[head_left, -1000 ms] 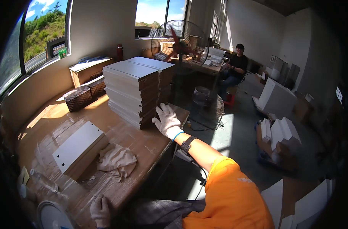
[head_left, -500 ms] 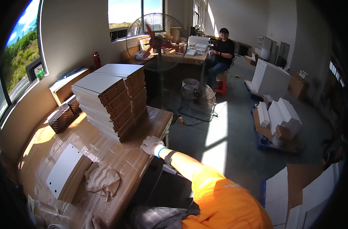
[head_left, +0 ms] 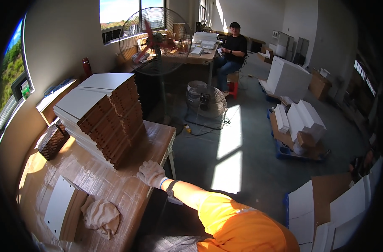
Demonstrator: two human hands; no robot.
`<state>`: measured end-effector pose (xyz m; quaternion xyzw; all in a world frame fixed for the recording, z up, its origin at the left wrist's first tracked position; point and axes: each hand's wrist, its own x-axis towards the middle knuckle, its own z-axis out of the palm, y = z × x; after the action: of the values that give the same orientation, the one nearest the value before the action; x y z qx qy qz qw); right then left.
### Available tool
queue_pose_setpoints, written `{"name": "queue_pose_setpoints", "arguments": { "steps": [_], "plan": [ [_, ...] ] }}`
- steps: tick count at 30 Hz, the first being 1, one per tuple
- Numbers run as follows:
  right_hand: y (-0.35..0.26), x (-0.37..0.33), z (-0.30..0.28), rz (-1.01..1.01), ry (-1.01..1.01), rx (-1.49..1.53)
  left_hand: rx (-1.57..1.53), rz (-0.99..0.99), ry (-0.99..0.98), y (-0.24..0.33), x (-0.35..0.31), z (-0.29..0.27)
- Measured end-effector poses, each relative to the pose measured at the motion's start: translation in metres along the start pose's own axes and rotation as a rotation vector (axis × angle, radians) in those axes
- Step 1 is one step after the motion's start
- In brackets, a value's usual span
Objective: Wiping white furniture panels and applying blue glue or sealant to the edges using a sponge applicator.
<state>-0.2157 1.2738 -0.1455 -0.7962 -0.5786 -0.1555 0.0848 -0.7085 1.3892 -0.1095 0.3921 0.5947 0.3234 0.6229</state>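
Observation:
My right hand [head_left: 151,173], in a whitish work glove, rests on the near edge of the film-covered table [head_left: 130,195]. Its fingers lie on the tabletop, slightly bent, with nothing visible in them. Just beyond the hand stands a tall double stack of white panels [head_left: 97,115], their brown drilled edges facing me. Closer in, a small pile of white panels with dark holes [head_left: 62,208] lies beside a crumpled beige cloth [head_left: 101,218]. My left hand is out of view.
A patterned box [head_left: 53,140] sits by the wall. Beyond the table stand a large fan [head_left: 156,42] and a floor fan [head_left: 206,101]. A person in black [head_left: 233,48] sits at a far table. Right, a blue pallet [head_left: 292,155] carries white pieces; more panels [head_left: 301,210] stand nearer.
The view has turned slightly right, so the scene sits further left and the near table shows lower. My left glove's fingertips have left the bottom edge. My right hand stays on the table edge.

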Motion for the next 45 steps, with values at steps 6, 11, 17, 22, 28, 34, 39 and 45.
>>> {"name": "queue_pose_setpoints", "arguments": {
  "steps": [6,11,17,22,28,34,39,45],
  "plan": [
    [0.001,0.001,0.006,0.042,0.003,0.059,-0.008,-0.073,0.036,0.000,0.015,-0.001],
    [0.002,-0.001,0.005,0.056,0.021,0.078,-0.014,-0.104,-0.010,0.001,0.018,-0.010],
    [0.003,0.003,-0.001,0.082,-0.024,0.123,-0.054,-0.122,-0.055,0.002,0.018,-0.011],
    [0.074,-0.048,-0.017,0.597,0.133,0.752,-0.088,-0.143,-0.076,-0.001,0.018,-0.018],
    [0.268,-0.281,-0.124,1.583,0.532,-0.005,-0.124,-0.182,-0.102,-0.002,0.021,-0.020],
    [0.306,-0.496,-0.233,1.913,1.246,-0.169,-0.133,-0.233,-0.099,0.008,0.016,-0.013],
    [0.344,-0.502,-0.184,1.916,1.378,0.458,-0.116,-0.196,-0.104,0.006,0.020,-0.018],
    [0.333,-0.278,-0.065,1.408,0.681,1.614,-0.136,-0.160,-0.112,-0.011,0.034,-0.044]
  ]
}}
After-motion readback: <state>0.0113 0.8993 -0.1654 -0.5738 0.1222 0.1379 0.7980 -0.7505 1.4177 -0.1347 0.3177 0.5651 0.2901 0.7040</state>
